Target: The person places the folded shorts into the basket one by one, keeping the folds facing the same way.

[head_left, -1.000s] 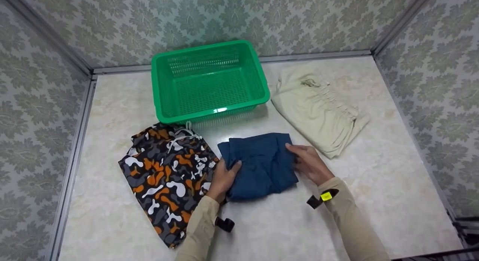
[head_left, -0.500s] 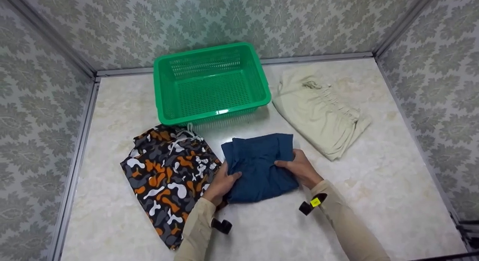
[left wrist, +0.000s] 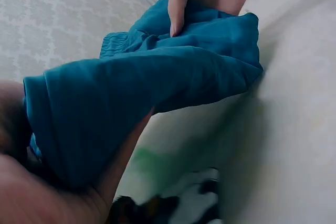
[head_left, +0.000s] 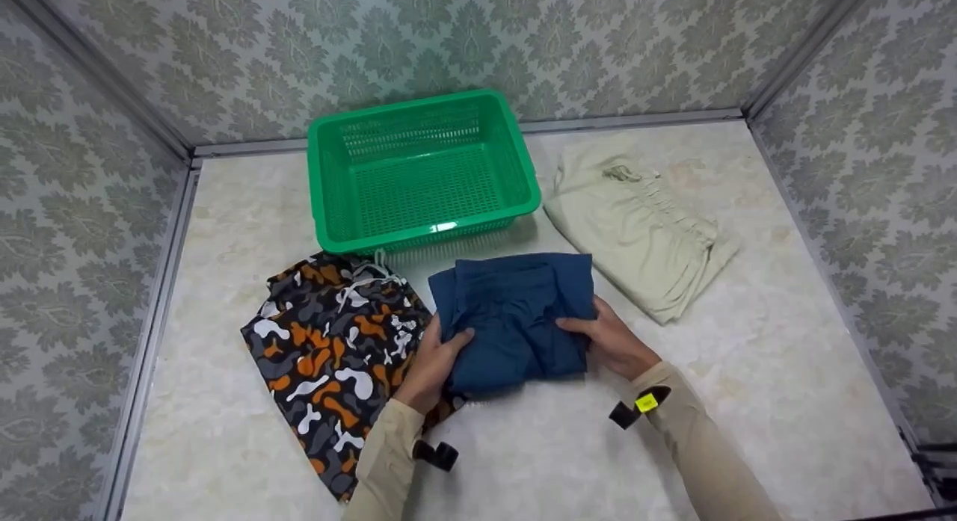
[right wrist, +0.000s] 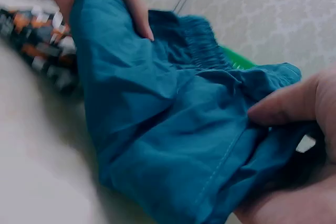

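A folded blue garment with a gathered elastic waistband, a pair of shorts [head_left: 516, 319], is held up between both hands, lifted off the table in the wrist views. My left hand [head_left: 434, 360] grips its left side, thumb on top and fingers underneath. On the opposite side my right hand [head_left: 613, 338] pinches the cloth the same way, its thumb [right wrist: 283, 103] lying across the upper face. The fingers below the cloth are mostly hidden. Close by my left hand lie patterned shorts [head_left: 329, 364] in black, orange, grey and white, with a white drawstring.
A green plastic basket [head_left: 426, 233] with nothing in it stands at the back, near the wall. Beige folded trousers [head_left: 635, 229] lie at the right rear of the pale tabletop [head_left: 762, 401]. Patterned panels [head_left: 463, 35] enclose the table's back and sides.
My right hand has shifted its grip lower, its thumb moving inward onto the cloth. Both hands have then raised the blue shorts off the table. The basket and other clothes stay put.
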Demonstrator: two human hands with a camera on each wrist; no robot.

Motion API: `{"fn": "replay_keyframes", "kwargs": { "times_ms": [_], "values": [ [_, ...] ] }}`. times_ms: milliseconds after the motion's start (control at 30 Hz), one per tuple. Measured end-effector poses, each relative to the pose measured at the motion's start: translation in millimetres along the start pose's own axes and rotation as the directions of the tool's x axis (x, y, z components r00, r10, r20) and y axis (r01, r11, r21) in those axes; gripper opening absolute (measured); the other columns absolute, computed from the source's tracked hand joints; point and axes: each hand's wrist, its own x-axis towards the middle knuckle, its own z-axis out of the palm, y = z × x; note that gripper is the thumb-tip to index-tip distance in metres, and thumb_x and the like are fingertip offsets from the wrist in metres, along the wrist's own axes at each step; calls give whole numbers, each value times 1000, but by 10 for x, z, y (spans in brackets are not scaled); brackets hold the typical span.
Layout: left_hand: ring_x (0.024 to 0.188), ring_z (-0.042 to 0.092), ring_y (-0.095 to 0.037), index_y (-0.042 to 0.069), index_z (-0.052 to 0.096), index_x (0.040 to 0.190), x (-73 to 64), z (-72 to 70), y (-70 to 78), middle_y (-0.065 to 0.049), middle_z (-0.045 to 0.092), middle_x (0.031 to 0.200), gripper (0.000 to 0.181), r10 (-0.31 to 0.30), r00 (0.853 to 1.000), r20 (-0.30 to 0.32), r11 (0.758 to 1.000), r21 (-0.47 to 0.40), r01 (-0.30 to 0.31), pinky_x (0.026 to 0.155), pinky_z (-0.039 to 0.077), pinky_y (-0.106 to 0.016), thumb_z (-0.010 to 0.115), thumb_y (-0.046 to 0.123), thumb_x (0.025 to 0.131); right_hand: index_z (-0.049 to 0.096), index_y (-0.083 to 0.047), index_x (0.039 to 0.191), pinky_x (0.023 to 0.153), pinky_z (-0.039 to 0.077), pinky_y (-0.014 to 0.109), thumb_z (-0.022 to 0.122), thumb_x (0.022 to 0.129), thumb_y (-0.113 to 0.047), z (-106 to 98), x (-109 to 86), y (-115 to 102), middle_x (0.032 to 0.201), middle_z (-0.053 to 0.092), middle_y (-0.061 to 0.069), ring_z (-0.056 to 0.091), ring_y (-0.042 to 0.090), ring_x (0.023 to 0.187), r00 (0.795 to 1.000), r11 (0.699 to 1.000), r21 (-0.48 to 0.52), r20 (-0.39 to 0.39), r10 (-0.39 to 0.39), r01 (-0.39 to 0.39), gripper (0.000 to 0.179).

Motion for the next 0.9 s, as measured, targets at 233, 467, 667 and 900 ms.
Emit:
{"fn": "replay_keyframes", "kwargs": {
  "times_ms": [233,467,667,900],
  "values": [
    [140,40,-31,19,21,162,-34,-119,292,-11,35,158,91,30,998,62,996,-91,-25,114,33,-48,69,6,85,32,-12,156,106,44,34,68,90,6,147,90,-340,151,46,8,49,20,131,997,989,143,72,-39,28,77],
    [144,35,-27,20,17,163,43,-252,655,-7,30,162,95,101,995,25,992,-77,-99,117,30,-44,65,-1,84,39,-10,150,100,49,35,65,90,9,330,317,-740,144,52,9,56,20,124,981,975,211,161,-109,74,68],
    [142,38,-23,19,25,161,337,-430,1078,-4,34,160,86,119,992,-40,989,-80,-121,115,33,-38,61,-5,85,35,-14,156,101,47,36,61,89,11,526,724,-1090,151,43,8,49,21,128,976,968,237,182,-123,78,76],
    [148,28,-20,20,16,164,776,-679,1484,-3,24,165,88,141,986,-93,990,11,-140,117,30,-35,56,-4,89,21,-23,163,111,40,43,56,89,14,781,1209,-1375,158,36,12,43,28,139,985,973,226,155,-79,42,89]
  ]
}}
